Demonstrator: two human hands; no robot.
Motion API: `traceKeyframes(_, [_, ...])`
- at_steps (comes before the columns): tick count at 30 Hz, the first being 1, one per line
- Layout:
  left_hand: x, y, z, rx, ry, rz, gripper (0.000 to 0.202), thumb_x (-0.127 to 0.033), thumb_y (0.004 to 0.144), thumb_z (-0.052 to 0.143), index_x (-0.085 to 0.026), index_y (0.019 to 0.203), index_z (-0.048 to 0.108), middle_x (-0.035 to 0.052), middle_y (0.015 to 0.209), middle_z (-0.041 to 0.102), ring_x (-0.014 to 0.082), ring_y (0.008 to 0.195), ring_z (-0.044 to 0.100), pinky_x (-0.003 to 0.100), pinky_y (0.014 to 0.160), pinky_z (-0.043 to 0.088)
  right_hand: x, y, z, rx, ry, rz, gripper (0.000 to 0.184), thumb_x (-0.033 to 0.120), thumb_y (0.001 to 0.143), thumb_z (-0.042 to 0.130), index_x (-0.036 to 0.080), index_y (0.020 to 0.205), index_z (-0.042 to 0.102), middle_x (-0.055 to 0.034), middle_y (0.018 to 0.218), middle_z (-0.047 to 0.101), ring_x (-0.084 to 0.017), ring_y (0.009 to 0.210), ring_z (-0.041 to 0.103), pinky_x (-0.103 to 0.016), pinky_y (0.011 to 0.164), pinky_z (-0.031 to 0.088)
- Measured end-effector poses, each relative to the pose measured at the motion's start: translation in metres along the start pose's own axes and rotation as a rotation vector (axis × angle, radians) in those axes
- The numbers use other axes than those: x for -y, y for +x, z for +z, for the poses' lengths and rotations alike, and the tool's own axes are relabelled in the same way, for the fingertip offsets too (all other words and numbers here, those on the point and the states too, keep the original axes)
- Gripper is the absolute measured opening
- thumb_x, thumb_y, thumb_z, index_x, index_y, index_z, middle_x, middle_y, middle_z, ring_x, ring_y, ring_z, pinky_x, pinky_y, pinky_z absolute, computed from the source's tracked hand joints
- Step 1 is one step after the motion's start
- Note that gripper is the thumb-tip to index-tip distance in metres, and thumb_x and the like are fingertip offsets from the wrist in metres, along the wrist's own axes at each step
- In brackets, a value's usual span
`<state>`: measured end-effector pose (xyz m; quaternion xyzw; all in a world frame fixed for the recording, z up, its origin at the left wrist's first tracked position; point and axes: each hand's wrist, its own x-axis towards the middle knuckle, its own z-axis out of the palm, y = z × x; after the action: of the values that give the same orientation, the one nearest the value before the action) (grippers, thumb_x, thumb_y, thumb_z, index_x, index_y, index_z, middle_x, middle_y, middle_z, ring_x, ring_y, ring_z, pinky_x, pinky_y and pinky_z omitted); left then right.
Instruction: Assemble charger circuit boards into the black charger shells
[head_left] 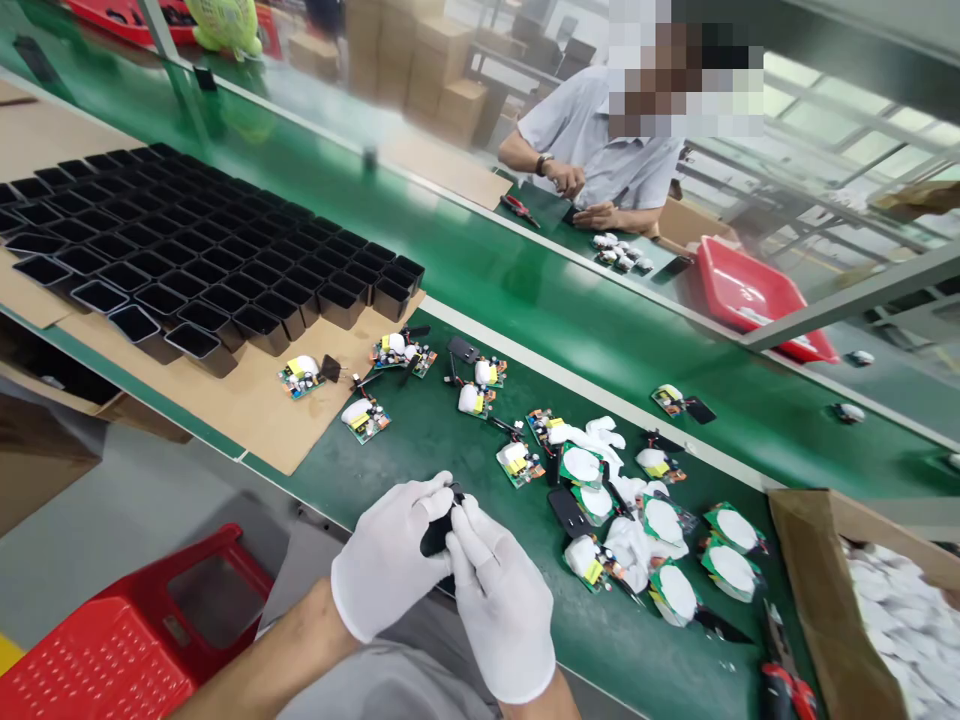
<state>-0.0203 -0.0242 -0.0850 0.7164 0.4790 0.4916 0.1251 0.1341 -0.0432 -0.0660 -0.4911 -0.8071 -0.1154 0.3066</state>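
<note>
Both my hands wear white gloves and meet at the near edge of the green bench. My left hand [390, 560] and my right hand [499, 595] are closed together around a small black plastic part [439, 530], mostly hidden by the fingers. Just beyond them lie several small green circuit boards [519, 463] with white and yellow components. A loose black cover [568, 511] lies flat to the right of my hands.
Rows of empty black housings [187, 250] stand on brown cardboard [247, 405] at the left. A cardboard box [825, 590] of white pieces sits at the right. A red stool [112, 650] is below. Across the green conveyor [570, 310] a person handles parts beside a red tray [750, 290].
</note>
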Motion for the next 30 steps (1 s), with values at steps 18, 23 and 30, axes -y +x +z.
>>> traceKeyframes(18, [0.014,-0.003,-0.018,0.2,-0.474,-0.464,0.073,-0.007,0.086,0.063,-0.022,0.154,0.042,0.0104,0.141,0.074,0.021,0.129,0.072,0.046,0.116,0.059,0.001,0.009,-0.011,-0.012,-0.032,0.157,0.031,0.023,0.103,0.069,0.03,0.133,0.073,-0.0068,0.132,0.079,-0.02,0.099,0.083,-0.028,0.085,0.069])
traceKeyframes(23, [0.015,-0.004,-0.019,0.064,-0.581,-0.555,0.049,-0.015,0.104,0.051,-0.024,0.151,0.042,0.0103,0.142,0.072,0.019,0.133,0.068,0.047,0.114,0.059,0.004,0.014,-0.01,-0.063,-0.051,0.154,0.041,0.019,0.099,0.074,0.031,0.138,0.071,-0.0058,0.13,0.08,-0.021,0.1,0.083,-0.03,0.087,0.069])
traceKeyframes(30, [0.013,0.002,-0.017,0.174,-0.294,-0.321,0.048,-0.014,0.095,0.061,-0.024,0.142,0.059,0.0092,0.135,0.075,0.0246,0.122,0.073,0.046,0.107,0.062,0.004,0.009,0.013,0.032,0.108,0.249,0.021,0.02,0.102,0.067,0.023,0.117,0.081,-0.0106,0.124,0.081,-0.022,0.105,0.081,-0.035,0.093,0.069])
